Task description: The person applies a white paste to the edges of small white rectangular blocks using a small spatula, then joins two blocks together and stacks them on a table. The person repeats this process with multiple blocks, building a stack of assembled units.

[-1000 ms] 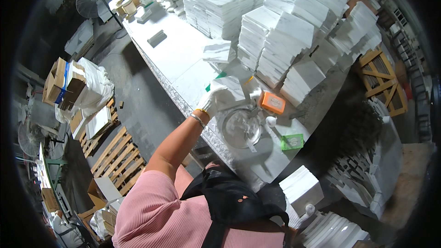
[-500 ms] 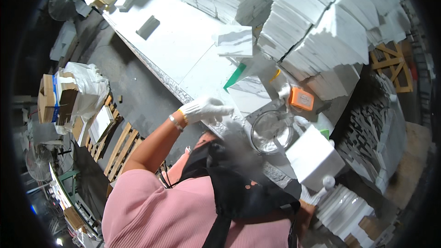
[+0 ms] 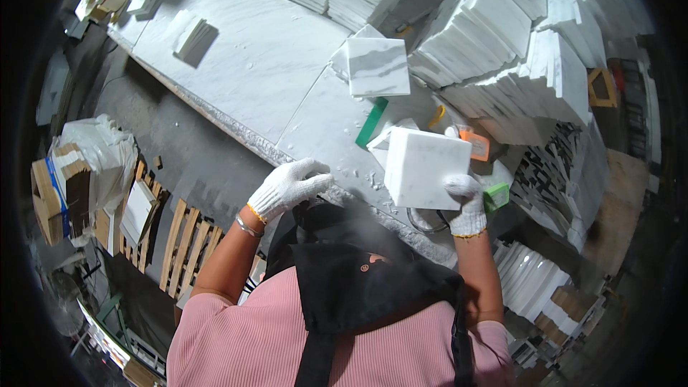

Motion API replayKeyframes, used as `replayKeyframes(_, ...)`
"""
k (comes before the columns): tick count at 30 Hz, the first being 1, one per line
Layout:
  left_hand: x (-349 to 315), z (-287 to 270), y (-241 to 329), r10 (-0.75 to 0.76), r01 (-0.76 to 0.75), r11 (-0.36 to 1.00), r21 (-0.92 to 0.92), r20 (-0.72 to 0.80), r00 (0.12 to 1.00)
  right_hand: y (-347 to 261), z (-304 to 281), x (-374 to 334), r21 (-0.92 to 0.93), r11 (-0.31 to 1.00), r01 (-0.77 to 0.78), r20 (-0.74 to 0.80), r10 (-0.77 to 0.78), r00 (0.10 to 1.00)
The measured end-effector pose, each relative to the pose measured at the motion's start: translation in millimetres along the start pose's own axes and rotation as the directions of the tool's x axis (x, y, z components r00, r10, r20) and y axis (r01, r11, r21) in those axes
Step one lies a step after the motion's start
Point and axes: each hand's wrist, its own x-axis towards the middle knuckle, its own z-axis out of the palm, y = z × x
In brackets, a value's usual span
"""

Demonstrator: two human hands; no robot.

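My left hand [image 3: 290, 185], in a white knit glove, hovers by the bench's near edge. It holds nothing, and its fingers are loosely bent and apart. On the right, my gloved right hand [image 3: 466, 204] grips a thick white block of square stone tile [image 3: 430, 168], raised over the bench. The thumb lies on its near face, and a fingertip shows past the far edge. Whether the block is one piece or several stacked tiles, I cannot tell. Behind it, part of a white tile [image 3: 380, 145] lies on the bench. Most of a round clear-rimmed basin [image 3: 428, 226] is hidden below the block.
Grey-veined square tiles [image 3: 378, 68] lie farther back on the pale bench [image 3: 236, 50]. A green strip [image 3: 371, 123], an orange box [image 3: 476, 145] and a green block [image 3: 496, 197] are near the held block. Tall tile stacks [image 3: 480, 25] line the far right. Wooden pallets [image 3: 188, 247] stand at left.
My right hand has brought the white block up and left, from beside the basin to above it. The left hand has shifted slightly left and nearer. The view has turned a little.
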Motion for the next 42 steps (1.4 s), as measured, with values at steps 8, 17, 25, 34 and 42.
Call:
replayKeyframes(8,29,8,37,0.122,-0.121,0.992,-0.031,0.054,0.991,-11,4,24,-0.174,0.985,0.005,0.131,0.018,0.991)
replayKeyframes(17,13,14,58,0.112,-0.108,0.993,-0.054,0.067,0.992,-59,59,1,-0.549,0.835,-0.042,0.039,0.076,0.996)
replayKeyframes(25,12,30,53,0.156,-0.15,0.982,-0.114,0.053,0.986,-80,46,-31,-0.734,0.651,0.194,-0.052,-0.339,0.939)
replayKeyframes(34,17,44,69,0.288,-0.28,0.956,0.09,-0.097,0.953,-42,116,7,-0.942,-0.27,0.201,0.327,-0.599,0.731)
replayKeyframes(42,39,50,64,0.595,-0.528,0.775,0.347,-0.12,0.795,-60,66,37,-0.989,-0.149,0.004,0.113,-0.731,0.673)
